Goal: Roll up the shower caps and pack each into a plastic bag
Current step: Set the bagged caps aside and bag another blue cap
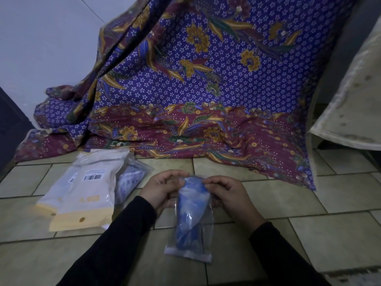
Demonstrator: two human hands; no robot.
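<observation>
A clear bag [192, 240] is held upright at lower centre of the frame, over the tiled floor [309, 203], with a white strip at its lower end. A rolled blue cap [190, 203] is seen inside, its top end up at the bag mouth. The mouth is pinched from both sides: left hand [162, 188] on the left edge, right hand [228, 195] on the right. Each grip is pressed together on the film with curled fingers. Whether the cap is also caught in the pinch cannot be told.

Handling, as judged: both things are very light and limp. The film is thin and slick, and the roll is likely to spring loose if released. Hold is best taken at the mouth edges, with the roll squeezed through the film lower down — slipping is the main risk, not breakage.

At left of the frame, flat packs [82, 193] with barcode labels and a second bag [129, 182] with bluish contents lie on the floor, touching, below a patterned cloth [206, 89].
</observation>
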